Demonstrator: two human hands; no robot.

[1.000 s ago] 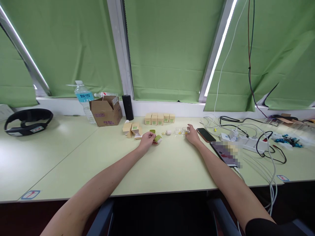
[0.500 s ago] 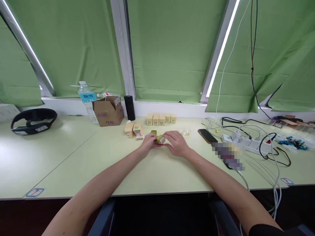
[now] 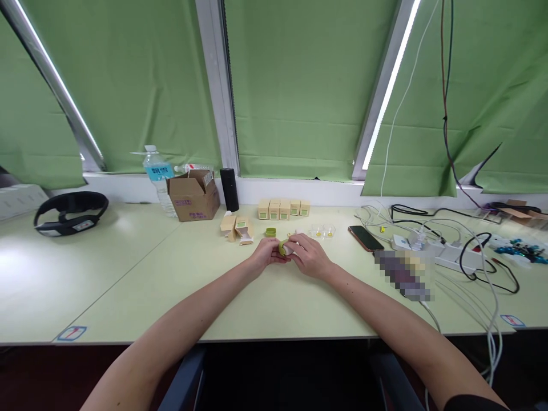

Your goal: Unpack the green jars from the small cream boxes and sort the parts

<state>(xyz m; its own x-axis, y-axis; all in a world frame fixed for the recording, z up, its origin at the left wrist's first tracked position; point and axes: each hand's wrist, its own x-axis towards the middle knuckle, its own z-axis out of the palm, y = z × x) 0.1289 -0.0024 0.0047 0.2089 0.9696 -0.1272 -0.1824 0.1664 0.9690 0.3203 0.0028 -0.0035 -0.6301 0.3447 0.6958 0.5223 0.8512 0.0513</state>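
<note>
Over the middle of the table, my left hand (image 3: pixel 266 254) is closed around a small green container (image 3: pixel 282 248) with a white part at its right side. My right hand (image 3: pixel 309 254) meets it from the right, its fingertips pinched on the white part. Fingers hide much of the container, so its exact kind is unclear. Just beyond my hands rests a small green open-topped holder (image 3: pixel 270 232). Behind my right fingers, two clear plastic pieces (image 3: pixel 323 231) with yellow centres lie on the table.
Opened small cartons (image 3: pixel 243 229) lie left of my hands. Several closed small boxes (image 3: pixel 274 209) stand in a row at the back. A cardboard box (image 3: pixel 194 197), water bottle (image 3: pixel 157 174) and black cylinder (image 3: pixel 229 189) are back left. To the right are a phone (image 3: pixel 365 238) and power strips (image 3: pixel 454 257) with cables.
My right fingers have closed in on the white part of the green container, which has turned slightly. The whole view has shifted a little.
</note>
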